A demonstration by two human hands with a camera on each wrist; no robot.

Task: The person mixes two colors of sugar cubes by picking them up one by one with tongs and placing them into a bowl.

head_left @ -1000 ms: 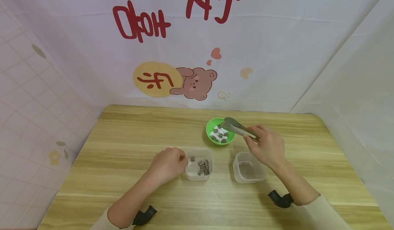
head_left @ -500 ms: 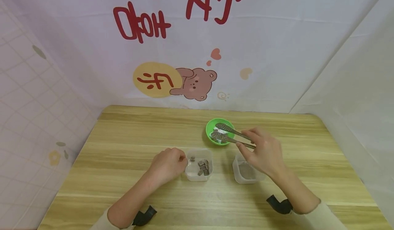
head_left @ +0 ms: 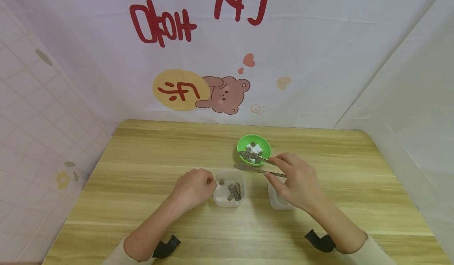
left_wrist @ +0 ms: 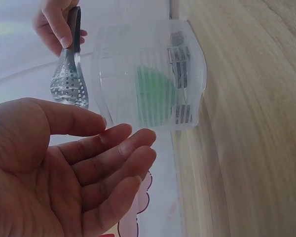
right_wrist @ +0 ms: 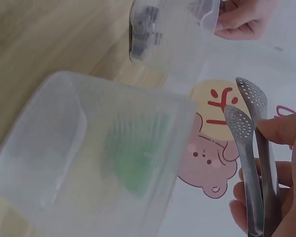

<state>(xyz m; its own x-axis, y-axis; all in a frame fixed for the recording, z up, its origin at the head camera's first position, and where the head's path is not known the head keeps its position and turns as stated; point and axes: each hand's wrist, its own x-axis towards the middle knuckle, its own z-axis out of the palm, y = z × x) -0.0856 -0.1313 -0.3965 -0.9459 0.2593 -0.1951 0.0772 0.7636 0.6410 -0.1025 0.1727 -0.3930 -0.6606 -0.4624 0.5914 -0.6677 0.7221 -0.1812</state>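
Note:
My right hand (head_left: 297,184) holds metal tongs (right_wrist: 246,148) with perforated tips. The tongs' arms stand apart with nothing between them. In the head view their tips overlap the front left of a green bowl (head_left: 262,140) and the back of a clear plastic box. White and brown cubes (head_left: 253,148) lie in that bowl. My left hand (head_left: 194,188) is beside the left rim of the clear box (head_left: 227,203), its fingers (left_wrist: 138,143) loosely bent and holding nothing. Several brown cubes (head_left: 235,191) sit in that box, mostly to the right.
A second clear box (head_left: 278,202) stands on the right, partly hidden under my right hand. The wooden table (head_left: 170,139) ends at a white cloth backdrop (head_left: 305,60) printed with a bear. Black straps (head_left: 166,247) hang by both wrists.
My right hand has moved left and toward me, bringing the tongs from over the green bowl toward the left box. The tongs' arms have spread apart. My left hand stays put.

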